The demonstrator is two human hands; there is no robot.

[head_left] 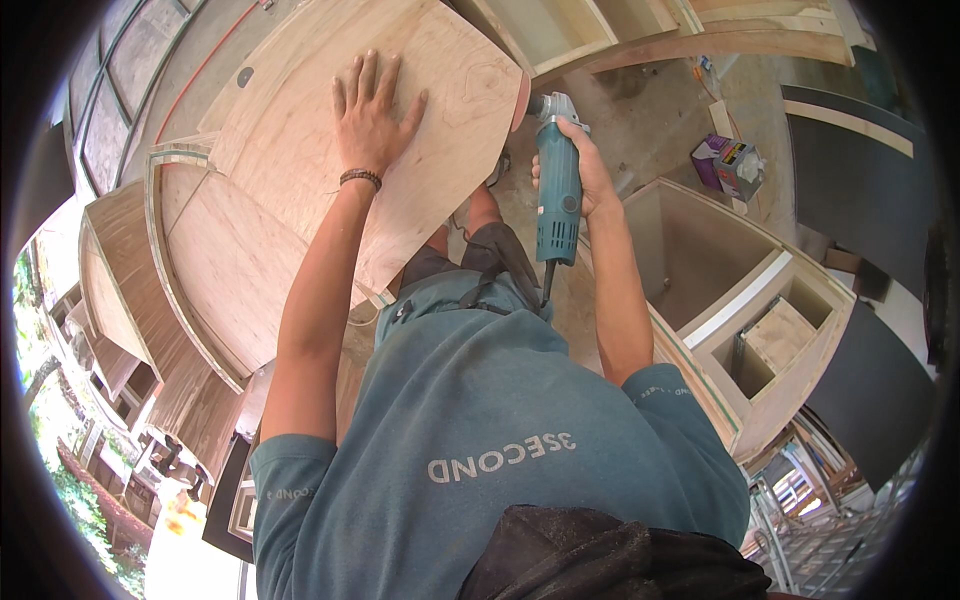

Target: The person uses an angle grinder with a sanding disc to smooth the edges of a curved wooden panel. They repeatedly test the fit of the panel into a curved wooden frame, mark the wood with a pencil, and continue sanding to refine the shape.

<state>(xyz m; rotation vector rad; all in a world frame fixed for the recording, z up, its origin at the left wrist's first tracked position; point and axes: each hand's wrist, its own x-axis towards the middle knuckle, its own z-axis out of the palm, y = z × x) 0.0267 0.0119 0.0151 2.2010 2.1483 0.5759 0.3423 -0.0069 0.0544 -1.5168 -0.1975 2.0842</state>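
Note:
A large pale plywood panel lies in front of me. On it my left hand rests flat with its fingers spread, a dark beaded bracelet at the wrist. To the right, my right hand is wrapped round the teal body of an angle grinder, its cord hanging toward me. The grinder's metal head points away from me. Its reddish disc stands at the panel's right edge; whether it touches the wood, I cannot tell.
An open wooden cabinet carcass with compartments stands at right. Beyond it are a purple box and dark panels. A curved-edge wooden piece stands at left. At the top right lies another wooden frame. An orange cord runs along the floor.

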